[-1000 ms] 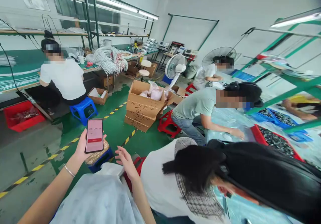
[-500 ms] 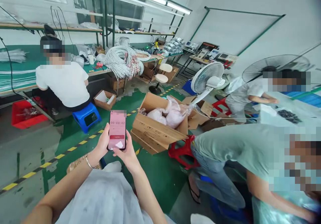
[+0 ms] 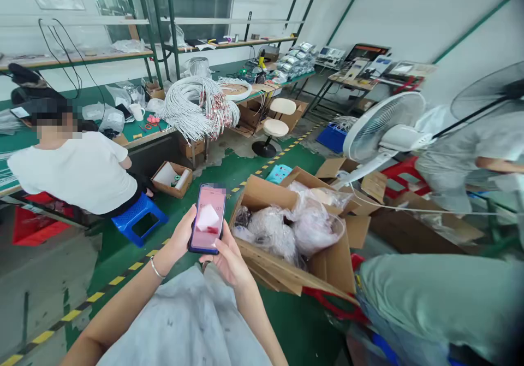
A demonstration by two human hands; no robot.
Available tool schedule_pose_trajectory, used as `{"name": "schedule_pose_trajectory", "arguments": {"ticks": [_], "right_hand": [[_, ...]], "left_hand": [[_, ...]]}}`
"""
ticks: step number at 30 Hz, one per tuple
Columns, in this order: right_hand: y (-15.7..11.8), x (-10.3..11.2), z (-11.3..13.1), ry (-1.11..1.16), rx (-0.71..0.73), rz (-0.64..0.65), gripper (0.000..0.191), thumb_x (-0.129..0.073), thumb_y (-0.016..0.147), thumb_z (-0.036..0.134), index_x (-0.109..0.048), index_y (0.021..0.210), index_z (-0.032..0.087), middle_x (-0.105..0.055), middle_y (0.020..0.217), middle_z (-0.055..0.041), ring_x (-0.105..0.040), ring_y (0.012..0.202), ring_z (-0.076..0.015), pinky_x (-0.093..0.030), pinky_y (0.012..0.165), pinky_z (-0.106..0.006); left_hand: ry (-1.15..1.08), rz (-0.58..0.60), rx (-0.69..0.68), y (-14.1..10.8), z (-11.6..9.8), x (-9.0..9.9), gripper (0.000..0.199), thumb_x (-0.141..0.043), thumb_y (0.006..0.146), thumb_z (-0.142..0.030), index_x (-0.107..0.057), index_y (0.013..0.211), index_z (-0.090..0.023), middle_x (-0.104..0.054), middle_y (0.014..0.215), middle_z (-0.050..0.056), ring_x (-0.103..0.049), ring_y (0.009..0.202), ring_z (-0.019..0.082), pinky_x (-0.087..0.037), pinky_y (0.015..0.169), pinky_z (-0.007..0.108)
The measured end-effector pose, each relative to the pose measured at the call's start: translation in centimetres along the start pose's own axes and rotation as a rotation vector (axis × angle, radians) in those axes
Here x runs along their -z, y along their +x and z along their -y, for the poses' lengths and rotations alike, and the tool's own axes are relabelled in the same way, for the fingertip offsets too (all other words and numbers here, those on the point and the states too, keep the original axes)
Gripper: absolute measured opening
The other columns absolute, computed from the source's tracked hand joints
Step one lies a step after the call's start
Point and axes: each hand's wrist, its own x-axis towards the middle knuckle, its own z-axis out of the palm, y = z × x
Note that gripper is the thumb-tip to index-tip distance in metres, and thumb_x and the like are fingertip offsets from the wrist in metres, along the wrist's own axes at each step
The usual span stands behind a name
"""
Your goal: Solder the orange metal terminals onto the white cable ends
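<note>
A smartphone [image 3: 208,218] with a pinkish screen is held upright in front of my body. Timer digits show on the screen, partly washed out by a white glare patch. My left hand [image 3: 183,235] grips the phone along its left edge, a silver bangle on that wrist. On the other side, my right hand [image 3: 229,257] wraps the lower right corner, its thumb over the bottom of the screen. The fingers behind the phone are hidden. Just right of the phone stands an open cardboard box [image 3: 282,270] with filled clear plastic bags [image 3: 301,229] inside.
A co-worker in white [image 3: 77,172] sits on a blue stool [image 3: 139,218] at the left workbench. Coiled white cables [image 3: 196,106] hang over the bench edge. A white fan [image 3: 385,131] leans beyond the box. Another person in green [image 3: 434,300] bends at the right.
My view has moved forward and tilted, so the box and fan look nearer. The phone, still in both hands, sits further right, and my right thumb has moved higher on its screen.
</note>
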Motion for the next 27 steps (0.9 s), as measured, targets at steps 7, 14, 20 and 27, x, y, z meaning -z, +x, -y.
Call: {"name": "schedule_pose_trajectory", "arguments": {"ticks": [7,14,20,27], "right_hand": [[11.9,3.9,5.8,-0.037,-0.103,0.101,0.072,-0.067,0.074,0.032,-0.030,0.136,0.034,-0.051,0.124,-0.0053,-0.060,0.082,-0.0167,-0.055,0.059,-0.030],[26.6,7.0,7.0,-0.199,-0.060,-0.010,0.090,-0.065,0.074,0.039,-0.007,0.142,0.036,-0.045,0.128,-0.0070,-0.057,0.085,-0.0178,-0.054,0.057,-0.030],[35.8,8.8,9.4,-0.285,0.094,-0.253,0.087,-0.059,0.080,0.038,0.000,0.143,0.031,-0.045,0.125,-0.0112,-0.054,0.069,-0.0126,-0.049,0.048,-0.024],[42.3,13.7,15.3,-0.385,0.144,-0.595,0.087,-0.055,0.082,0.041,0.004,0.144,0.024,-0.048,0.124,-0.0150,-0.052,0.054,-0.0085,-0.047,0.045,-0.025]], "left_hand": [[0.101,0.069,-0.084,10.2,-6.6,-1.4,0.056,-0.079,0.057,-0.016,-0.059,0.109,-0.017,-0.064,0.108,0.008,-0.057,0.101,0.025,-0.043,0.088,0.033],[0.048,-0.076,-0.026,25.7,-9.7,-0.3,0.041,-0.053,0.080,-0.048,-0.058,0.104,-0.015,-0.067,0.095,0.010,-0.063,0.081,0.023,-0.048,0.074,0.033],[0.135,0.058,0.103,37.5,-13.2,-1.6,0.036,-0.054,0.079,-0.043,-0.049,0.106,-0.020,-0.065,0.084,0.004,-0.062,0.069,0.019,-0.048,0.064,0.030],[0.299,0.334,0.214,48.8,-13.8,-8.8,0.034,-0.055,0.079,-0.039,-0.043,0.106,-0.021,-0.059,0.085,0.001,-0.059,0.070,0.015,-0.046,0.066,0.028]]}}
